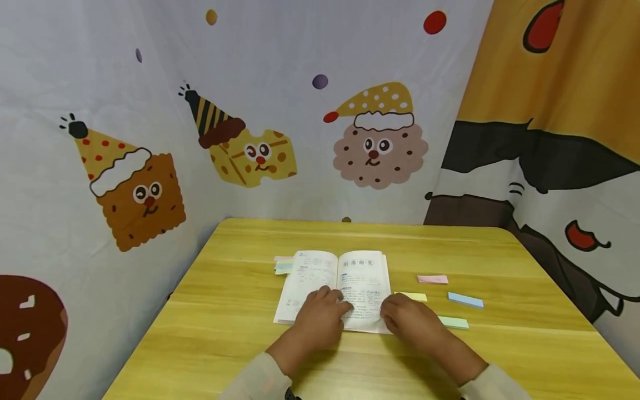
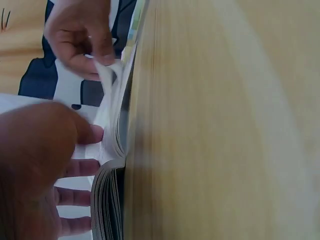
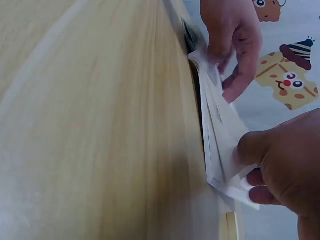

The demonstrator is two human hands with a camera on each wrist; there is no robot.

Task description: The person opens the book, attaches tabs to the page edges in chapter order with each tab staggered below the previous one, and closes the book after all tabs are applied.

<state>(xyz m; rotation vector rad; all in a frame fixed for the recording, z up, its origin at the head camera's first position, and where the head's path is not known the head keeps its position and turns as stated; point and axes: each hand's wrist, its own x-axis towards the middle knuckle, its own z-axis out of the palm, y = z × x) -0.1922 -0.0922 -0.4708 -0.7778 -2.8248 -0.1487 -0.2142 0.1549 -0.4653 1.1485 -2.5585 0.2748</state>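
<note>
An open book [image 1: 363,272] lies on the table, printed text on both pages. With fingers spread, my left hand [image 1: 322,318] rests on the book around its centre fold; the left wrist view shows those fingers [image 2: 77,196] fairly straight on the paper. At the lower right corner, my right hand [image 1: 412,319] pinches a page between thumb and fingers. That page [image 3: 227,135] is lifted and bent away from the ones below. Colored sticky tabs [image 1: 283,266] stick out from the book's left edge.
Right of the book lie a pink sticky-note pad [image 1: 432,279], a blue one [image 1: 465,300], a green one [image 1: 454,322] and a yellow one [image 1: 414,296], the last two partly behind the right hand. A cartoon-printed cloth [image 1: 280,55] hangs behind the wooden table [image 1: 240,355].
</note>
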